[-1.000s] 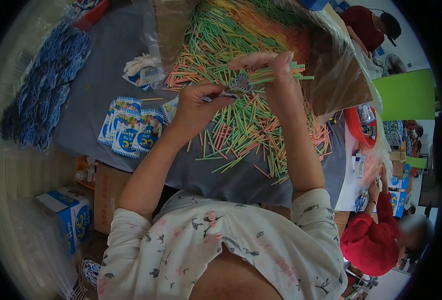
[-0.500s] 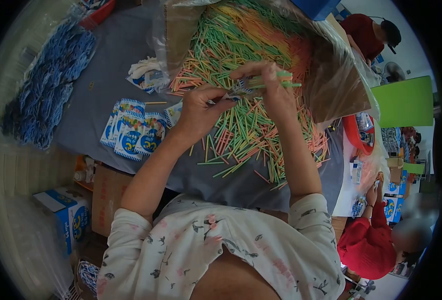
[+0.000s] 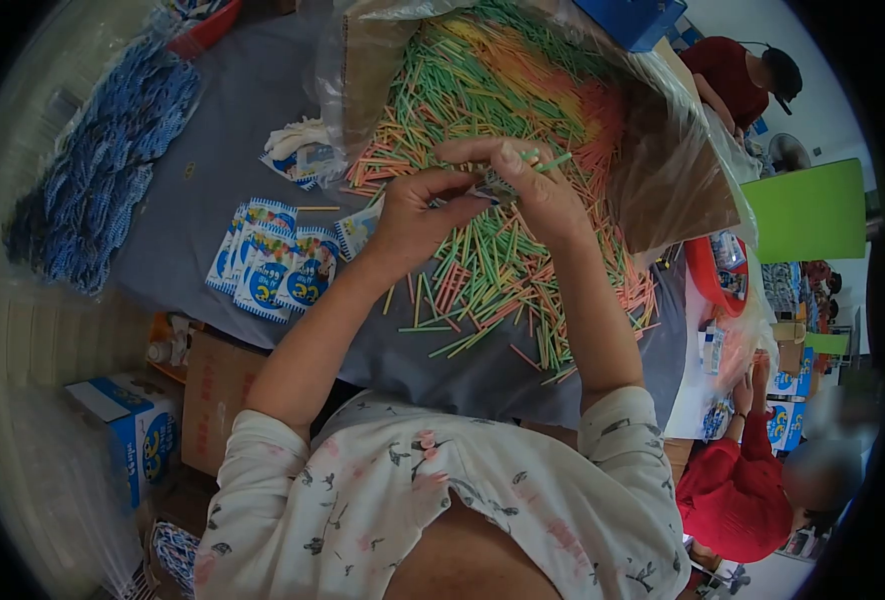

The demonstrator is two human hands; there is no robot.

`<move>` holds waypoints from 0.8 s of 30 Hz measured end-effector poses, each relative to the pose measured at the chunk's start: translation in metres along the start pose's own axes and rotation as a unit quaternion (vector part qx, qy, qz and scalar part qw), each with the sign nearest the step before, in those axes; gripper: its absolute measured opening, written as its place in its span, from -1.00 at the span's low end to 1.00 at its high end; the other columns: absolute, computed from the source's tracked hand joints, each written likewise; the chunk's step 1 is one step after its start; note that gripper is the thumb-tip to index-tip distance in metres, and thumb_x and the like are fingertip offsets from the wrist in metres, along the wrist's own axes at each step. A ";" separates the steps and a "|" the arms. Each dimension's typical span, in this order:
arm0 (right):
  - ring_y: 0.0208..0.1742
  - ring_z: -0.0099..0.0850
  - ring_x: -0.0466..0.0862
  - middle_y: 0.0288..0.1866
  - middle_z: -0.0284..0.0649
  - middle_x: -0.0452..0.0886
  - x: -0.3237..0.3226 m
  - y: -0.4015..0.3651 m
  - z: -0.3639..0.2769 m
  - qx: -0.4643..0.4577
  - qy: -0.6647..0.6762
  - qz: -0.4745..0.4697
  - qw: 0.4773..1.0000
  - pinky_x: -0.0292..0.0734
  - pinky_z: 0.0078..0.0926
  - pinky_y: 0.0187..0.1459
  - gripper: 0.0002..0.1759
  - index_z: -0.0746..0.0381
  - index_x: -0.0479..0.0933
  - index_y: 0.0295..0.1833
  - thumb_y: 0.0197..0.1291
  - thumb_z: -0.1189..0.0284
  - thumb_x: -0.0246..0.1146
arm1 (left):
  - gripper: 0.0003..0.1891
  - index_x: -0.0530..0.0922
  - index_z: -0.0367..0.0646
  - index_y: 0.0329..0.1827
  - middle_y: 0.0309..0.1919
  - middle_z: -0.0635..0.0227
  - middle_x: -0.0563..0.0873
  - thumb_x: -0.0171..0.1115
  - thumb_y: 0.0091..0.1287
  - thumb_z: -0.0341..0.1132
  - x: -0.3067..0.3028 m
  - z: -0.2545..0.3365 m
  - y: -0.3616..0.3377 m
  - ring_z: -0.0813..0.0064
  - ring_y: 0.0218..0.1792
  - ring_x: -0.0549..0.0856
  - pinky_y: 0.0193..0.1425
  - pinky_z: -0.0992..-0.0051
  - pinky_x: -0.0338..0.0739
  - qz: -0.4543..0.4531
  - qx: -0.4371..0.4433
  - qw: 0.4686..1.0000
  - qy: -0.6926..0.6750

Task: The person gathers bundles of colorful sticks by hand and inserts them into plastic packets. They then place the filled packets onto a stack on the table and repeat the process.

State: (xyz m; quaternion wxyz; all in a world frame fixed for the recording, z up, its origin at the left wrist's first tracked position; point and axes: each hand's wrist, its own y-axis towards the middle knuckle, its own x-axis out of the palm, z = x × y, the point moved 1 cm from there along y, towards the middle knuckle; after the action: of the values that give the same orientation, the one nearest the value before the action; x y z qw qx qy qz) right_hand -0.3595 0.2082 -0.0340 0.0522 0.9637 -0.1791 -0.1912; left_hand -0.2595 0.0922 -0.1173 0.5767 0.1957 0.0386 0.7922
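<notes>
Over the front of a heap of thin green, yellow and pink sticks, my two hands meet at a small printed packet. My left hand pinches its lower edge between thumb and fingers. Curled around its other side, my right hand grips a few sticks whose ends poke out past the fingers. Much of the packet is hidden by the fingers. Beside my left wrist lies a single blue-and-white packet, and further left a stack of printed packets.
The heap spills from a plastic-lined carton. A white glove lies on packets at its left. Strips of blue packets hang over the far-left edge. A red basin stands right, near a person in red; another person is beyond.
My right hand has closed in and tilted toward the left hand, and the sticks now show less beyond its fingers. The left hand has shifted slightly right.
</notes>
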 end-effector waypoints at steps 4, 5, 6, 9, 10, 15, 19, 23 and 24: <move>0.16 -0.31 0.59 0.08 -0.09 0.66 0.004 0.000 -0.003 -0.048 0.115 0.196 0.973 0.46 -0.33 0.20 -0.41 0.32 0.57 0.14 0.42 -0.01 0.03 | -0.71 0.67 -0.32 0.00 -0.29 0.41 0.75 0.43 0.23 -0.44 0.003 0.003 0.006 0.71 -0.31 0.66 -0.23 0.62 0.57 0.007 -0.064 0.998 -0.026; 0.12 -0.34 0.61 0.04 -0.11 0.67 0.007 -0.001 -0.006 -0.061 0.156 0.265 0.950 0.47 -0.37 0.17 -0.43 0.33 0.56 0.15 0.44 0.03 0.03 | -0.71 0.67 -0.32 0.00 -0.29 0.41 0.75 0.43 0.23 -0.44 0.002 0.004 0.007 0.71 -0.31 0.66 -0.23 0.62 0.57 0.008 -0.065 0.998 -0.026; 0.12 -0.34 0.61 0.04 -0.11 0.67 0.009 -0.002 -0.005 -0.059 0.156 0.266 0.949 0.47 -0.37 0.17 -0.43 0.33 0.56 0.15 0.44 0.03 0.03 | -0.69 0.67 -0.31 0.02 -0.28 0.42 0.75 0.44 0.21 -0.45 0.002 0.004 0.007 0.69 -0.30 0.66 -0.23 0.62 0.57 -0.001 -0.060 0.998 -0.035; 0.02 -0.49 0.59 -0.06 -0.25 0.68 0.019 -0.008 0.001 -0.088 0.071 0.235 0.965 0.47 -0.48 0.07 -0.54 0.34 0.61 0.03 0.46 0.15 0.06 | -0.65 0.65 -0.28 0.05 -0.26 0.42 0.75 0.45 0.18 -0.45 0.009 0.007 0.004 0.64 -0.28 0.67 -0.22 0.60 0.58 -0.024 -0.019 0.999 -0.008; 0.00 -0.48 0.61 -0.05 -0.22 0.69 0.026 -0.009 0.005 -0.074 0.075 0.210 0.972 0.49 -0.46 0.07 -0.52 0.34 0.60 0.07 0.48 0.13 0.02 | -0.63 0.64 -0.27 0.06 -0.26 0.42 0.75 0.46 0.17 -0.46 0.014 0.013 0.000 0.61 -0.26 0.68 -0.20 0.60 0.58 -0.028 0.023 0.999 0.024; -0.04 -0.47 0.65 -0.08 -0.22 0.71 0.033 -0.030 0.000 -0.022 0.085 0.108 0.990 0.53 -0.48 0.03 -0.62 0.33 0.65 -0.03 0.46 0.24 0.08 | -0.71 0.60 -0.33 -0.01 -0.19 0.24 0.74 0.38 0.20 -0.53 -0.017 0.048 -0.060 0.53 -0.21 0.70 -0.14 0.49 0.57 -0.008 -0.002 0.980 0.199; -0.07 -0.28 0.67 -0.17 -0.13 0.68 -0.063 -0.050 0.036 0.026 -0.294 0.190 0.936 0.54 -0.30 -0.01 -0.78 0.27 0.66 -0.06 0.28 0.45 0.18 | -0.70 0.60 -0.34 0.00 -0.20 0.16 0.70 0.35 0.20 -0.51 -0.082 0.074 -0.115 0.38 -0.20 0.68 -0.11 0.34 0.53 0.039 -0.080 0.958 0.273; 0.12 -0.13 0.52 0.00 -0.11 0.57 -0.149 -0.073 0.105 0.040 -0.735 0.124 0.665 0.39 -0.11 0.18 -0.75 0.18 0.68 -0.13 0.04 0.48 0.22 | -0.57 0.55 -0.25 0.17 -0.07 0.17 0.62 0.33 0.20 -0.44 -0.102 0.073 -0.122 0.16 -0.03 0.55 0.07 0.18 0.39 0.068 -0.087 0.740 0.663; 0.12 -0.13 0.52 0.00 -0.11 0.57 -0.158 -0.074 0.121 0.041 -0.736 0.130 0.663 0.39 -0.11 0.18 -0.75 0.18 0.68 -0.13 0.04 0.48 0.22 | -0.53 0.53 -0.21 0.22 -0.01 0.18 0.58 0.32 0.20 -0.42 -0.102 0.073 -0.119 0.10 0.02 0.50 0.13 0.12 0.34 0.071 -0.141 0.733 0.661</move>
State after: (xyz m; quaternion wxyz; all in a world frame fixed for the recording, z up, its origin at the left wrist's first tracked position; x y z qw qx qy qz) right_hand -0.5185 0.3304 -0.1028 -0.1121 0.4775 -0.2903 -0.8217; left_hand -0.1000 0.0247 -0.1113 0.3687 -0.4590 0.2841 0.7568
